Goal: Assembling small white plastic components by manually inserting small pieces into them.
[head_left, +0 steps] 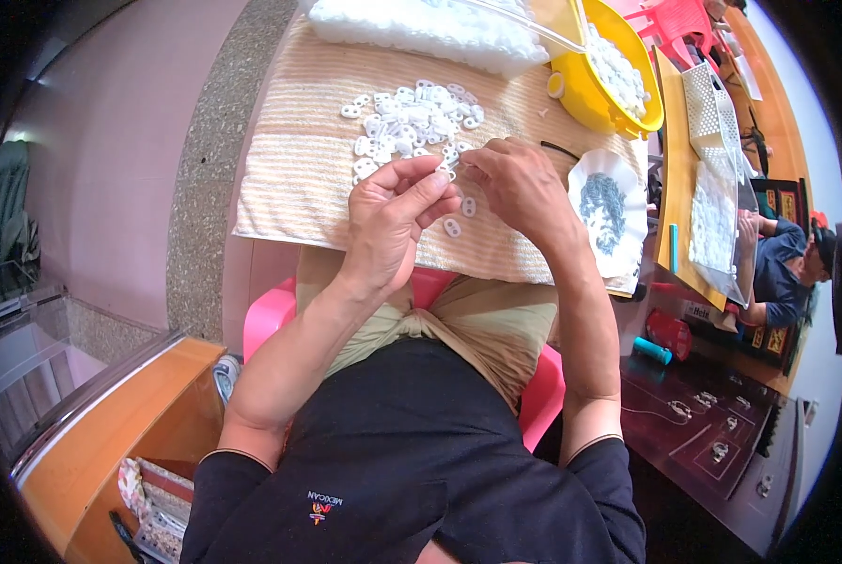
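My left hand (393,216) pinches a small white plastic piece (450,174) between thumb and fingertips, above the near part of the towel. Close beside it, my right hand (520,188) has its fingers drawn together; whatever they hold is too small or hidden. Just beyond both hands lies a heap of white oval plastic pieces with two holes each (421,117). Two loose ovals (453,227) rest on the towel below the fingers. To the right of my right hand, a white fluted paper dish (632,230) holds a pile of small dark bits.
A striped towel (289,141) covers the table. At the far side stand a clear bin of white pieces (421,33) and a yellow bucket (571,89) of white parts. A thin black tool (559,148) lies near the dish. Another person (783,273) sits at a table on the right.
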